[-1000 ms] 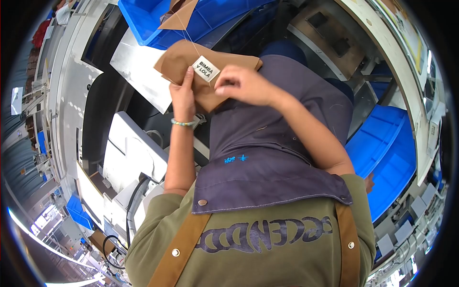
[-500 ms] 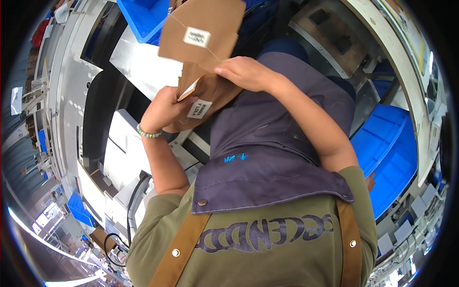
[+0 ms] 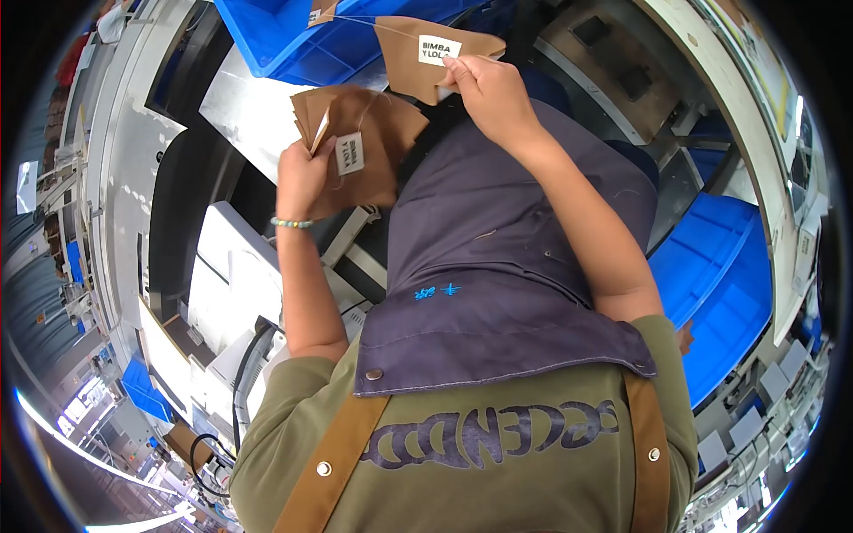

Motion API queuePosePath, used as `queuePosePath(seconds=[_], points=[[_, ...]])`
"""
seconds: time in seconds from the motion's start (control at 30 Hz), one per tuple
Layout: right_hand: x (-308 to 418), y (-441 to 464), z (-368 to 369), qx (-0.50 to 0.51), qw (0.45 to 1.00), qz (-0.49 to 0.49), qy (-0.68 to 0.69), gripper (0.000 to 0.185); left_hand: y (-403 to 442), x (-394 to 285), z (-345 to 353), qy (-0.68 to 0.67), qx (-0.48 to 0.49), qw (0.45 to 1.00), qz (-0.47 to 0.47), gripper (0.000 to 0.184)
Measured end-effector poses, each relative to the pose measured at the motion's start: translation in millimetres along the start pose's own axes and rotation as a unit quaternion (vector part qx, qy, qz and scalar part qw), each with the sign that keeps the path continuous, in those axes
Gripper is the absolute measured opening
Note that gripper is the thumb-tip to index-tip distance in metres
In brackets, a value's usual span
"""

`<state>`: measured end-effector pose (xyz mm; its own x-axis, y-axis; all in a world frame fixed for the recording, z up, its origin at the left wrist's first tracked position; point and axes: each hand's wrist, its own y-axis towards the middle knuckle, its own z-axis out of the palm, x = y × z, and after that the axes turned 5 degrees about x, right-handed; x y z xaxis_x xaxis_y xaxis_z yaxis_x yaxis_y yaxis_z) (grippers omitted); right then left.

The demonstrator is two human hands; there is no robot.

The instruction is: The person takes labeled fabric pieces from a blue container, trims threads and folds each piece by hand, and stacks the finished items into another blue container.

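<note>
2 hands pinching on my feed | left hand (image 3: 300, 178) holds a brown stack (image 3: 382, 133), near side of the blue bin (image 3: 311, 66) | right hand (image 3: 490, 93) holds 1 brown panel (image 3: 402, 69), closer to that bin | I'd keep the thread (image 3: 357, 18) slack and grip edges, white label (image 3: 439, 50) uncreased

Both hands (image 3: 302, 182) (image 3: 494, 96) apart, fingers pinched

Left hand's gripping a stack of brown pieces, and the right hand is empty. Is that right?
Not quite: the right hand isn't empty. The head view shows it holding a separate brown piece with a white label. The left hand does grip the stack of brown pieces.
</note>
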<state>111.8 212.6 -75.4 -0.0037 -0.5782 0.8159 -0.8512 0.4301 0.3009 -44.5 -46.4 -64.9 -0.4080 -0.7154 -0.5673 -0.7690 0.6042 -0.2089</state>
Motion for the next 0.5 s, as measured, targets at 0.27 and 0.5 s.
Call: queuePosePath(seconds=[0.27,0.5], points=[[45.0,-59.1,42.0,0.134,0.955,0.129,0.232,0.036,-7.5,-15.7,99.6,-0.713,-0.055,0.674,-0.184,0.03],[27.3,-69.4,65.0,0.146,0.955,0.118,0.231,0.039,-29.3,-79.7,86.5,-0.732,-0.12,0.67,0.007,0.041]])
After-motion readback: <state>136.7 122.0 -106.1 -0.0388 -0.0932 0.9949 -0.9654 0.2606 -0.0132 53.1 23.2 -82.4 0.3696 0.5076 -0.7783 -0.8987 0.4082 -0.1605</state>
